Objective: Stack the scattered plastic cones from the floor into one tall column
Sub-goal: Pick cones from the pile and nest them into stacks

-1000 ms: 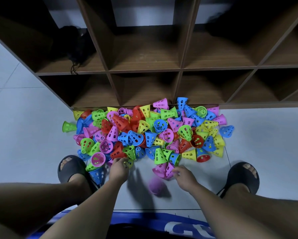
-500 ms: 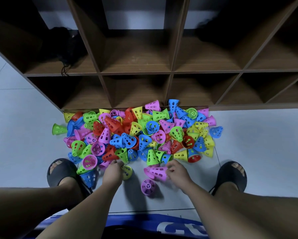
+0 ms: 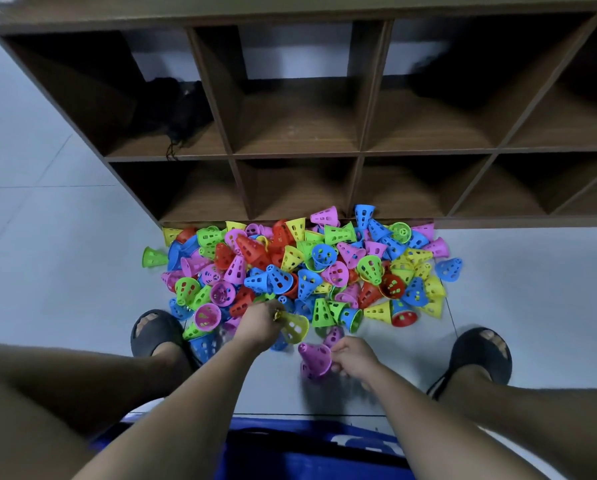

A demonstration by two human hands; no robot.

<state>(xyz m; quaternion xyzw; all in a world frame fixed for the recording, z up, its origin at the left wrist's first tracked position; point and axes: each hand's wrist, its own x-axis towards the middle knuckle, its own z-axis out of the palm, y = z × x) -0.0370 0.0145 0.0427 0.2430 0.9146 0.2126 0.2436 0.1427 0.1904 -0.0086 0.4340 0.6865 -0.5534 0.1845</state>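
**Near field.** A blue garment (image 3: 307, 452) fills the bottom centre of the view. A bare leg enters at each lower corner. Both forearms run forward from the bottom edge and converge slightly toward the near edge of the cone pile.

**Left hand.** The left hand (image 3: 259, 323) is seen back-up, wrist straight, at the near edge of the pile. Its fingers are curled down and grip a yellow cone (image 3: 297, 329) at the narrow end. The cone's wide mouth faces right, toward the other hand. Motion blur hides the exact finger placement.

**Right hand.** The right hand (image 3: 354, 356) sits nearer than the left and just right of it. Its fingers are bent and pinch the wide rim of a purple cone (image 3: 315, 356). That cone is tilted, narrow end pointing up and left toward the yellow cone; the two cones are near but apart. Whether a second purple cone is nested under it cannot be told.

**Feet.** A black slide sandal (image 3: 155, 329) stands on the floor (image 3: 65, 271) touching the pile's near-left corner. The other black sandal (image 3: 480, 355) stands right of the pile, apart from it.

**Task items.** The pile of plastic cones (image 3: 307, 268), in green, blue, pink, red and yellow, lies loose on the grey tiled floor, its far edge against the foot of the shelf unit (image 3: 297, 154). One green cone (image 3: 153, 257) lies just off the left edge, and one blue cone (image 3: 449, 269) off the right edge.

**Far field.** The brown shelf unit has open cubbies. A dark object (image 3: 177, 109) lies in an upper-left cubby.
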